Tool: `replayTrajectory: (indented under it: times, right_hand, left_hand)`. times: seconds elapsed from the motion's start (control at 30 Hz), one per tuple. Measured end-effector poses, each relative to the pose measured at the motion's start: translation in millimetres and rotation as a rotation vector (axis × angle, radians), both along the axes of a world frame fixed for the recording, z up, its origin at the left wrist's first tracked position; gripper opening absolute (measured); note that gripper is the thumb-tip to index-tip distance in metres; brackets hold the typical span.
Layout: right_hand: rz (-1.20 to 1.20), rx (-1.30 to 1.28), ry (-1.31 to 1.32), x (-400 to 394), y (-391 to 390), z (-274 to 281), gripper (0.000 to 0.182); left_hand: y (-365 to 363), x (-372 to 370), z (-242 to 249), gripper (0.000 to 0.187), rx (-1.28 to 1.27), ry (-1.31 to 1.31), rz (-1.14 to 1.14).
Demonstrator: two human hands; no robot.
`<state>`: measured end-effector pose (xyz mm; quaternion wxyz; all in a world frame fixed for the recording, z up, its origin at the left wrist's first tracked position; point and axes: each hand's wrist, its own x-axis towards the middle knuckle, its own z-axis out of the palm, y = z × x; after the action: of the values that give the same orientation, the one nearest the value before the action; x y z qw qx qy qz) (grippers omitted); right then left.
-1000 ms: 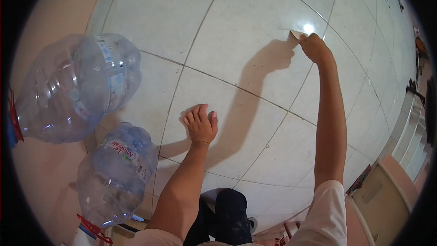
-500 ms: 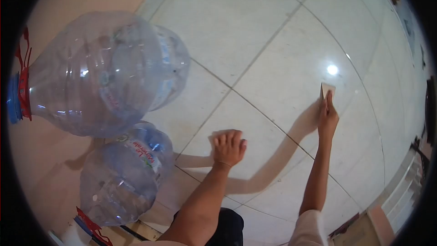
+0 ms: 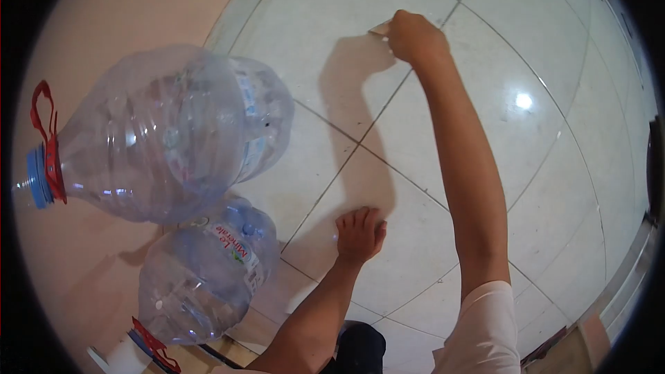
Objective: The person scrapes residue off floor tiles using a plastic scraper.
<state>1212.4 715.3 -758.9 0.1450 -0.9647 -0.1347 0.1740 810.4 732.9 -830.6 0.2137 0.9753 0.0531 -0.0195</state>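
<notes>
White floor tiles (image 3: 332,187) lie under both hands. My right hand (image 3: 418,40) is stretched far forward, its fingers closed on a flat beige piece (image 3: 379,29) that looks like folded card; my hand covers most of it. Its exposed edge points left, at the floor. Lower down, my left hand (image 3: 360,234) rests palm down on the tiles, fingers slightly apart, holding nothing. Left of it lies a clear plastic water bottle (image 3: 194,277) with a label and a red handle.
A larger clear water jug (image 3: 152,138) with a blue cap and red handle lies on the left, before a pale pink wall (image 3: 138,0). Another clear labelled bottle (image 3: 267,125) shows behind it. A white slatted object (image 3: 620,312) stands at the lower right.
My right hand has swept forward and left across the tiles with the beige piece. My left hand stays planted on the floor. The view has shifted slightly.
</notes>
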Motion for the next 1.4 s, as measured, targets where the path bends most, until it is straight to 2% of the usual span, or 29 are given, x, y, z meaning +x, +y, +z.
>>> replayTrajectory:
  times: [0.03,0.13,0.2,0.27,0.3,0.37,0.4,0.43,0.47,0.5,0.63,0.7,0.77,0.87,0.93,0.97,1.07,1.2,1.3,1.4]
  right_hand:
    - [0.037,-0.016,-0.024,4,-3,4,0.021]
    - [-0.009,0.1,-0.022,-53,-47,33,0.026]
    - [-0.014,0.132,0.003,-58,-71,14,0.031]
    - [-0.157,-0.009,0.093,-54,-86,-4,0.039]
    - [-0.218,-0.002,0.145,-39,-78,1,0.046]
    - [-0.205,-0.005,0.04,-4,-64,-5,0.048]
    - [-0.139,-0.023,0.079,27,-61,-15,0.045]
    - [-0.019,0.075,-0.099,61,-65,-45,0.052]
    - [-0.02,0.075,0.044,75,-50,-14,0.047]
    - [0.022,-0.016,0.104,96,-41,-11,0.043]
    - [-0.012,0.024,-0.034,107,-35,-21,0.042]
    - [-0.068,0.125,-0.096,74,-57,-18,0.042]
    - [-0.185,0.07,0.05,28,-70,8,0.032]
    - [-0.16,0.064,0.116,-11,-73,12,0.028]
    - [-0.058,0.027,0.023,-18,-55,2,0.022]
    - [-0.025,-0.035,0.065,-18,-34,21,0.021]
    - [-0.041,-0.016,0.009,18,4,-4,0.023]
    - [0.055,-0.183,0.116,86,50,8,0.029]
    - [0.031,-0.195,0.082,89,62,22,0.028]
    - [-0.001,-0.066,-0.033,74,43,-8,0.024]
  left_hand:
    - [0,-1,-1,0.041,0.026,-0.031,0.003]
    - [1,4,3,0.042,0.033,-0.046,0.041]
    - [1,3,3,0.04,0.03,-0.074,0.044]
    - [0,-2,3,0.04,0.01,-0.058,0.043]
    - [0,-2,4,0.041,0.019,-0.049,0.044]
    - [-2,0,2,0.043,0.027,-0.044,0.034]
    - [-1,-2,0,0.043,0.038,-0.04,0.025]
    - [1,-3,-2,0.043,0.052,-0.038,0.018]
    - [1,-4,-1,0.043,0.058,-0.038,0.01]
    - [1,-3,1,0.043,0.029,-0.009,0.014]
    - [2,-1,1,0.039,0.012,-0.007,0.041]
    - [0,2,-1,0.039,0.009,-0.03,0.044]
    - [2,-1,-1,0.043,0.022,-0.028,0.015]
    - [1,-2,0,0.042,0.032,0.009,0.031]
    - [0,-3,-1,0.042,0.027,-0.014,0.031]
    - [1,-2,0,0.042,0.026,-0.032,0.035]
    - [2,1,2,0.042,0.005,-0.044,0.029]
    - [3,0,3,0.041,-0.065,0.034,0.041]
    - [2,0,6,0.037,-0.05,0.031,0.053]
    - [2,1,6,0.036,-0.032,0.019,0.053]
